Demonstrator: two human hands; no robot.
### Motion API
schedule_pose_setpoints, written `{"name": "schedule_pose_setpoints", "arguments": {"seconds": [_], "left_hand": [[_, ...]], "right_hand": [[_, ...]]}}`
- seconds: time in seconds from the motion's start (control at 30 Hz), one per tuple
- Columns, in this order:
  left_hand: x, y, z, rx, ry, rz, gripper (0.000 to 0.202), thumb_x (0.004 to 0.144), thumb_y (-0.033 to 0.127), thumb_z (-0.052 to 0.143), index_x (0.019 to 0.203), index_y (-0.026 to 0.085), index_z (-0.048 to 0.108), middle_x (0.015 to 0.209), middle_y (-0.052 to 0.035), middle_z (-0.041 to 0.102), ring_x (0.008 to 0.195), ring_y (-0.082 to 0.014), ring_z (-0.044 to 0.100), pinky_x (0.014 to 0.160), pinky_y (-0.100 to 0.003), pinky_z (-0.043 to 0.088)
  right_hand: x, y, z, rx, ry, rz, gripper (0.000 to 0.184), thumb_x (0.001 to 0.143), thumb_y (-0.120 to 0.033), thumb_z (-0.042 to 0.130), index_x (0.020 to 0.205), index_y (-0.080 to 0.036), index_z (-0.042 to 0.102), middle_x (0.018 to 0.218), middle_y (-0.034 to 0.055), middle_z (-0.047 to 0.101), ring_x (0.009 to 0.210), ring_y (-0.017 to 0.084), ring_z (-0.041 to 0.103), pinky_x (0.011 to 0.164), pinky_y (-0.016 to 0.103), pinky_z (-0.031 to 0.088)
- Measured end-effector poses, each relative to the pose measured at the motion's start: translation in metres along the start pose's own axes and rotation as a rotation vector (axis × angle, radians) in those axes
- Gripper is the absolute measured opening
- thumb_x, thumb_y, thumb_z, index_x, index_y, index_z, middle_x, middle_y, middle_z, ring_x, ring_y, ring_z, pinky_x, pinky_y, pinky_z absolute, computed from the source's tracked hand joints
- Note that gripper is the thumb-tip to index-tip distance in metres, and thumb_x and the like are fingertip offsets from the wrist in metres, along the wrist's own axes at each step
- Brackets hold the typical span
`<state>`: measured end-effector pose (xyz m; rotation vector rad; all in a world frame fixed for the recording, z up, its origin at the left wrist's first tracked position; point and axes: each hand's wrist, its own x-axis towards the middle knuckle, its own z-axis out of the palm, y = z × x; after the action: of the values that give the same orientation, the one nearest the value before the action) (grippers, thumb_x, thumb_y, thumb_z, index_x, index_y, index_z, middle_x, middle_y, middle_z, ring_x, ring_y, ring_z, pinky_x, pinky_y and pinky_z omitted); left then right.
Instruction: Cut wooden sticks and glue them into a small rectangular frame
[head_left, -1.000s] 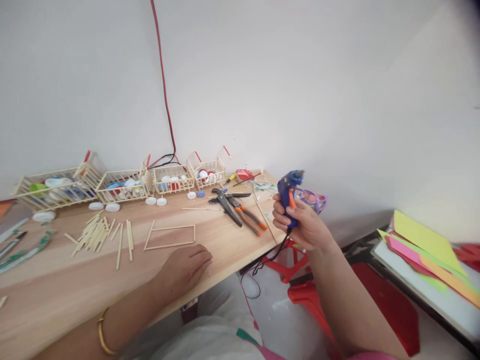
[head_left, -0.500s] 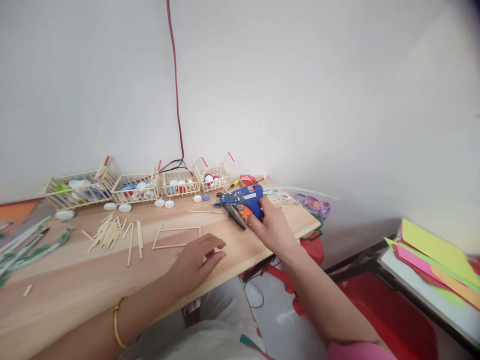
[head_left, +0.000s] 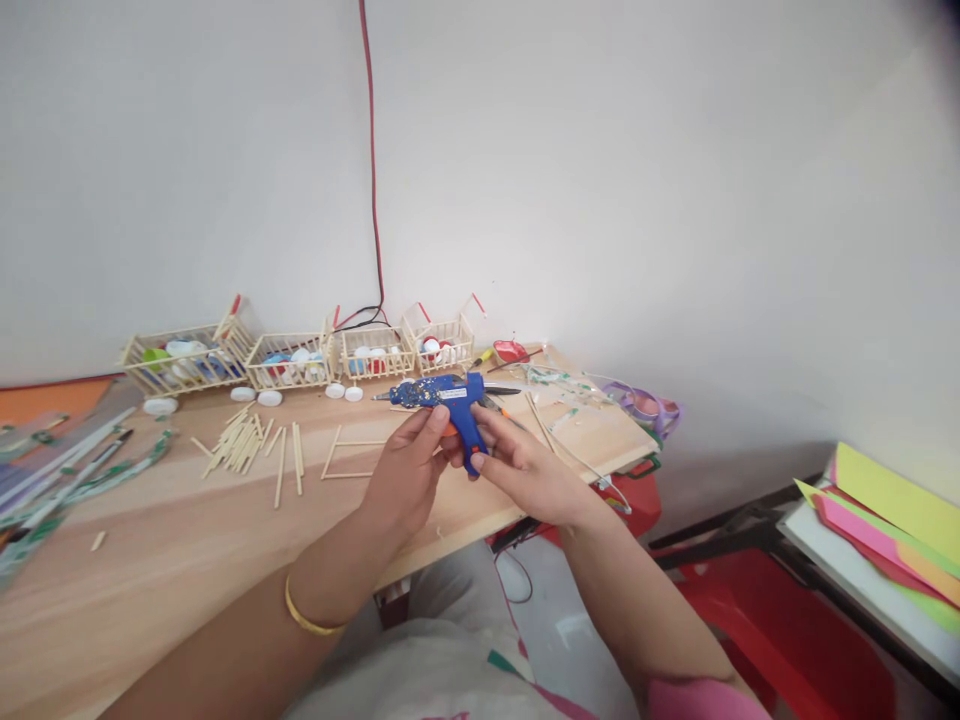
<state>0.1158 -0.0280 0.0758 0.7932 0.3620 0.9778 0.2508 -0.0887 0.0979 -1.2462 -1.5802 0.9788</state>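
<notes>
A blue glue gun (head_left: 450,391) is held up over the table between both hands, its nozzle pointing left. My left hand (head_left: 409,465) is closed about the trigger side, thumb on the body below the barrel. At the back of the handle, my right hand (head_left: 525,465) has its fingers and thumb against the grip. Behind the left hand lies a rectangular stick frame (head_left: 349,443), partly hidden. Left of it are two or so separate sticks (head_left: 298,458) and a loose pile of short sticks (head_left: 238,442).
Several small stick carts (head_left: 292,362) with bottle caps stand along the wall. Pens and strips (head_left: 82,480) lie at the left. Purple tape rolls (head_left: 646,408) sit at the table's right corner. Coloured paper (head_left: 885,510) rests at the far right, near a red chair (head_left: 780,630).
The glue gun has been lifted off its spot and brought left and nearer. My left hand has come up from the table to grip it too. The view has shifted slightly.
</notes>
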Motion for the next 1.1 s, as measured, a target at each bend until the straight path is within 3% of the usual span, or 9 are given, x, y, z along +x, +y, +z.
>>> {"name": "schedule_pose_setpoints", "arguments": {"seconds": [0.13, 0.37, 0.57, 0.67, 0.77, 0.9, 1.0, 1.1], "left_hand": [[-0.001, 0.001, -0.001, -0.007, -0.029, -0.006, 0.028, 0.081, 0.039, 0.060, 0.067, 0.015, 0.054, 0.056, 0.0038, 0.047, 0.054, -0.0092, 0.046, 0.054, -0.025, 0.042], [-0.002, 0.002, -0.006, 0.036, -0.004, 0.042, 0.027, 0.081, 0.037, 0.060, 0.067, 0.015, 0.055, 0.057, 0.0026, 0.049, 0.056, -0.0104, 0.049, 0.056, -0.026, 0.043], [-0.005, 0.002, -0.012, 0.054, -0.019, 0.033, 0.026, 0.083, 0.035, 0.059, 0.067, 0.015, 0.056, 0.056, 0.0026, 0.050, 0.053, -0.0091, 0.047, 0.053, -0.024, 0.042], [-0.008, 0.004, -0.016, 0.056, -0.066, 0.018, 0.025, 0.084, 0.036, 0.057, 0.069, 0.015, 0.058, 0.063, 0.0002, 0.054, 0.057, -0.0120, 0.051, 0.055, -0.028, 0.045], [-0.011, 0.006, -0.026, 0.115, -0.078, -0.005, 0.021, 0.083, 0.036, 0.057, 0.083, 0.016, 0.064, 0.077, -0.0028, 0.060, 0.068, -0.0144, 0.056, 0.064, -0.032, 0.048], [-0.016, 0.006, -0.040, 0.342, 0.120, 0.008, 0.032, 0.075, 0.032, 0.067, 0.105, 0.021, 0.065, 0.099, -0.0051, 0.065, 0.082, -0.0143, 0.057, 0.076, -0.029, 0.047], [-0.025, 0.008, -0.044, 0.531, 0.114, 0.024, 0.033, 0.076, 0.032, 0.065, 0.107, 0.022, 0.065, 0.095, -0.0050, 0.067, 0.077, -0.0132, 0.057, 0.075, -0.028, 0.047], [-0.035, 0.016, -0.049, 0.650, 0.099, 0.039, 0.028, 0.076, 0.032, 0.065, 0.102, 0.022, 0.068, 0.088, -0.0040, 0.068, 0.071, -0.0128, 0.057, 0.073, -0.028, 0.048]], "right_hand": [[0.004, 0.008, -0.001, 0.226, -0.047, 0.050, 0.046, 0.086, -0.028, 0.051, 0.130, -0.025, 0.038, 0.107, 0.0058, 0.059, 0.089, 0.016, 0.058, 0.071, 0.029, 0.047], [0.010, 0.002, 0.009, 0.087, -0.011, 0.003, 0.029, 0.091, -0.028, 0.045, 0.119, -0.021, 0.047, 0.092, 0.0041, 0.060, 0.083, 0.014, 0.056, 0.072, 0.029, 0.045], [0.016, 0.004, 0.014, 0.245, -0.074, 0.086, 0.025, 0.086, -0.034, 0.054, 0.106, -0.021, 0.046, 0.081, 0.0001, 0.057, 0.074, 0.012, 0.056, 0.070, 0.030, 0.046], [0.018, 0.000, 0.018, 0.180, -0.006, 0.109, 0.022, 0.087, -0.038, 0.052, 0.100, -0.021, 0.047, 0.072, -0.0029, 0.052, 0.064, 0.010, 0.053, 0.063, 0.027, 0.047], [0.018, -0.002, 0.020, 0.125, 0.026, 0.103, 0.021, 0.088, -0.038, 0.049, 0.099, -0.020, 0.046, 0.069, -0.0035, 0.053, 0.062, 0.010, 0.053, 0.060, 0.027, 0.048], [0.018, 0.002, 0.016, 0.101, 0.067, 0.104, 0.018, 0.088, -0.035, 0.050, 0.096, -0.019, 0.046, 0.071, -0.0014, 0.059, 0.066, 0.012, 0.059, 0.067, 0.029, 0.050], [0.018, 0.005, 0.011, 0.107, 0.103, 0.092, 0.020, 0.086, -0.032, 0.054, 0.100, -0.020, 0.046, 0.082, 0.0018, 0.063, 0.071, 0.012, 0.062, 0.069, 0.029, 0.049], [0.017, 0.008, 0.007, 0.191, 0.066, 0.092, 0.027, 0.084, -0.033, 0.056, 0.106, -0.021, 0.046, 0.105, 0.0072, 0.062, 0.070, 0.012, 0.063, 0.061, 0.026, 0.047]]}}
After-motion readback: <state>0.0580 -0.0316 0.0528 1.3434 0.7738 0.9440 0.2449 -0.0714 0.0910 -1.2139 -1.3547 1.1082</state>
